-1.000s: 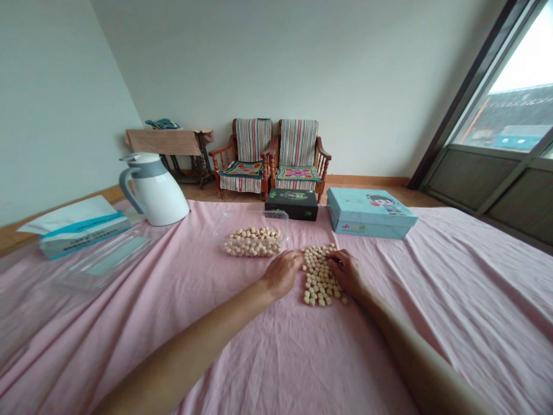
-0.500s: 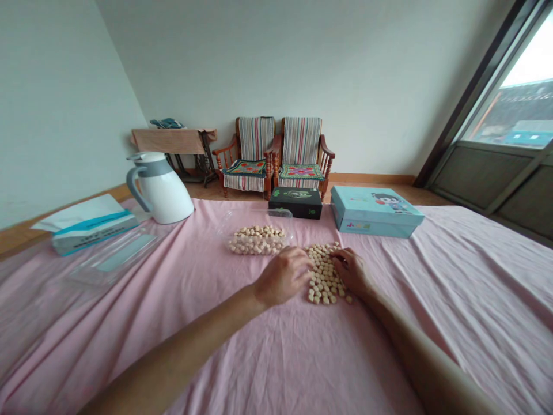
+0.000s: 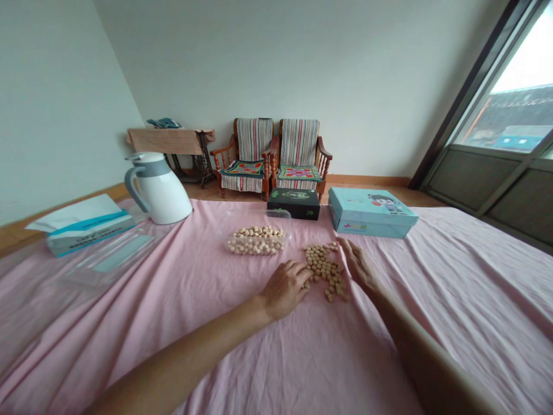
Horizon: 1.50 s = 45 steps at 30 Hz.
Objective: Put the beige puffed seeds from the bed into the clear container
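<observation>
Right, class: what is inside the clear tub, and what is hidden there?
The tub holds many small, roundish, pale pieces heaped together. The upper ones cover those beneath, so anything under them cannot be seen.

1 head-worn view, facing forward, down past hands (image 3: 283, 289)

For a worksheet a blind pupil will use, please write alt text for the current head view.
A person's left hand and right hand flank a spread of small pale pieces on a pink cloth. Beyond are a clear tub of similar pieces, a black box and a light blue box; a white jug stands further left.
</observation>
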### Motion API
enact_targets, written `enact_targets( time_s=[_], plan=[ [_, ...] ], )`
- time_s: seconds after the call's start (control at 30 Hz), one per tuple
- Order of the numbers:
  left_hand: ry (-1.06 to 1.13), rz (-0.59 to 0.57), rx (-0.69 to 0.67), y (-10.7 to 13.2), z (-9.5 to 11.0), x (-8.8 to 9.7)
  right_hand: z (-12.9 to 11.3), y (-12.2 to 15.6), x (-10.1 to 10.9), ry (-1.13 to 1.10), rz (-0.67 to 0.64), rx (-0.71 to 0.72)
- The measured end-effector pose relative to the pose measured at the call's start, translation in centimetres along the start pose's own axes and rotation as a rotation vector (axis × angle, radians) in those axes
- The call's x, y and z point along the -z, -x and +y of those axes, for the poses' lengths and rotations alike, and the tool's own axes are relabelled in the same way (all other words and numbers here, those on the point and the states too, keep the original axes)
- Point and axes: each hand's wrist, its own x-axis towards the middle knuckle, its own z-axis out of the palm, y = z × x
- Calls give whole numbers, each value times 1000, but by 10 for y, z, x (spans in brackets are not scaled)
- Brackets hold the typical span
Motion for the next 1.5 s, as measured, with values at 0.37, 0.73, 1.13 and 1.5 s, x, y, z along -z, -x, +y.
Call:
enact_targets(
  time_s=[0.37,0.73,1.13,1.5],
  plan=[
    [50,138,136,46,-7,5,5,-18,-28,237,-188,144],
    [45,147,175,48,-14,-2,-41,17,-54,215,-241,219],
    [47,150,166,50,-17,-5,-11,68,57,438,-379,84],
    [-23,173,296,51,-16,-1,-40,72,26,685,-306,175]
  ],
)
